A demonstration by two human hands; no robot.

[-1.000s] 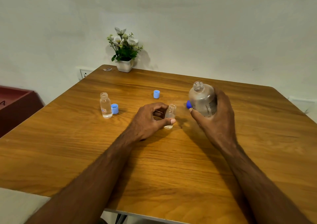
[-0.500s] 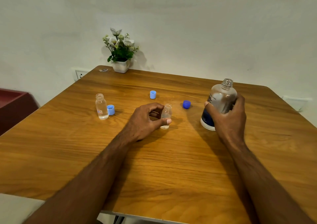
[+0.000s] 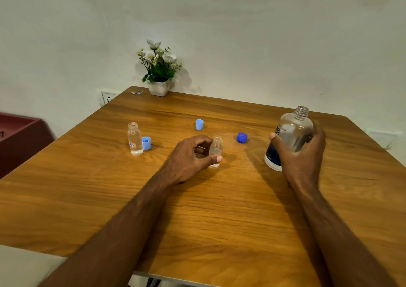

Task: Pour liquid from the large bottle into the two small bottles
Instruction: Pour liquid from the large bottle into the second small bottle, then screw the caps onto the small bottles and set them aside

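The right hand [image 3: 304, 155] wraps the uncapped large bottle [image 3: 290, 135], tilted slightly, its base at the wooden table [image 3: 219, 210]. The left hand [image 3: 191, 157] pinches an open small bottle [image 3: 216, 151] standing mid-table between thumb and fingers. A second small bottle [image 3: 134, 138] stands well to the left, a light blue cap [image 3: 146, 143] beside it. Another light blue cap [image 3: 199, 124] and a dark blue cap [image 3: 242, 137] lie between the hands, farther back.

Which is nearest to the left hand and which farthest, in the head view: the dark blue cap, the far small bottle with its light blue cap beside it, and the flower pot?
From the left hand:
1. Dark blue cap, just to its right.
2. Far small bottle, off to its left, with the light blue cap beside it.
3. Flower pot, at the table's back edge by the wall.
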